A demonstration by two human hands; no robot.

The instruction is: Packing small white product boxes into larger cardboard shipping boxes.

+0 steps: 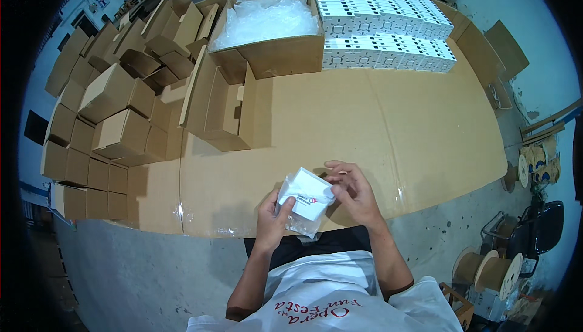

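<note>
White carton [306,193] in a slippery clear bag [302,223], lower centre of frame, looks light and crushable; left hand [271,218] and right hand [354,195] grasp its sides, best held by its stiff edges.

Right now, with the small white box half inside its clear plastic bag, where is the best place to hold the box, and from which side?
Probably by its two opposite flat sides, coming from the left and right as both hands do now. The small white box is tilted and squarish, so its side faces give firm contact. The left hand grips the lower left; the right hand steadies the right edge. The clear plastic bag looks slippery, so avoid holding by it.
</note>
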